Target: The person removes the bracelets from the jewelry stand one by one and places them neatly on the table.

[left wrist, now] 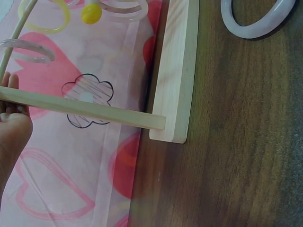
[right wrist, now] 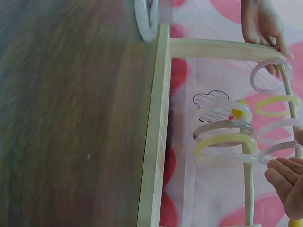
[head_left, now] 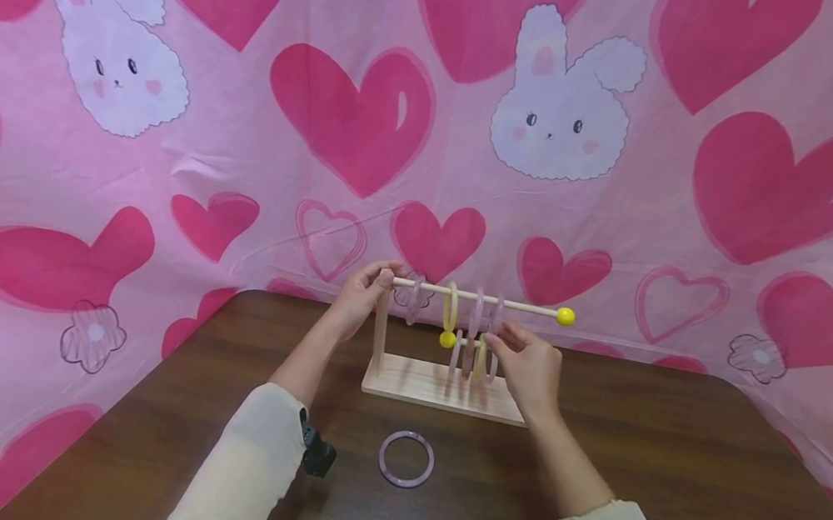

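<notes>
A wooden bangle stand (head_left: 412, 383) has a long upper rod and a shorter lower one, each ending in a yellow ball. At the top of its left post, my left hand (head_left: 356, 300) grips the corner where the rod begins. My right hand (head_left: 532, 370) pinches a pale lavender bangle (right wrist: 279, 147), the one on the upper rod nearest the yellow end ball (head_left: 565, 316). Also on that rod hang a yellow bangle (head_left: 450, 307) and other pale bangles. Several bangles, one a brownish grey bangle (right wrist: 222, 126), hang close together on the lower rod.
On the dark wooden table (head_left: 221, 409), a loose purple bangle (head_left: 406, 460) lies flat in front of the stand. Behind the table hangs a pink cloth (head_left: 456, 163) with hearts and rabbits. Dark cameras sit on both wrists.
</notes>
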`<act>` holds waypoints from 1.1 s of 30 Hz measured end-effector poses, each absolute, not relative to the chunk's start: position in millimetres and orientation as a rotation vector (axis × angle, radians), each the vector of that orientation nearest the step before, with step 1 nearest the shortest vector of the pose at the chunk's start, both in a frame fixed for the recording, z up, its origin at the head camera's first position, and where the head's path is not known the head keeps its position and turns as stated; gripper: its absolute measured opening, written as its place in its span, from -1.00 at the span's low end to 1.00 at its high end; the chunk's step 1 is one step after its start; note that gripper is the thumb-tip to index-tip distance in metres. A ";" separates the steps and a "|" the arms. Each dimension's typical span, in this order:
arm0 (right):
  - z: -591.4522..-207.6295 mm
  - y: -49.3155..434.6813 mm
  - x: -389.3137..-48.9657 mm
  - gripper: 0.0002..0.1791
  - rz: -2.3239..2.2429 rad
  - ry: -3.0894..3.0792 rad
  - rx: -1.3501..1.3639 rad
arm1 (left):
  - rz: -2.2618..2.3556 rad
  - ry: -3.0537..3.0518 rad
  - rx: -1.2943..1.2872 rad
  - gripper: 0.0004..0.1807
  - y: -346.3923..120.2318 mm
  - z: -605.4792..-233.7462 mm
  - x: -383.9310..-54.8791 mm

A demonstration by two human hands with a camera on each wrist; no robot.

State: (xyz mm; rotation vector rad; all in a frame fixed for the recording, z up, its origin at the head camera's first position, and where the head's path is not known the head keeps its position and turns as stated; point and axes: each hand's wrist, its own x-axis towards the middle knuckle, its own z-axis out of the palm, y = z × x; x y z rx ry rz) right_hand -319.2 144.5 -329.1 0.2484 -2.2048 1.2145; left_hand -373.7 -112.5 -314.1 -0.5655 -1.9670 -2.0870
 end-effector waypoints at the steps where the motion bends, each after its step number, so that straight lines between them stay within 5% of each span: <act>1: -329.0 144.0 -319.7 -0.58 1.205 -2.208 0.239 | -2.086 -1.968 -0.562 -0.51 -112.6 -314.2 -373.8; 33: -329.4 138.3 -318.5 -0.85 1.006 -2.046 0.249 | -2.116 -1.994 -0.534 -0.59 -113.2 -313.2 -374.7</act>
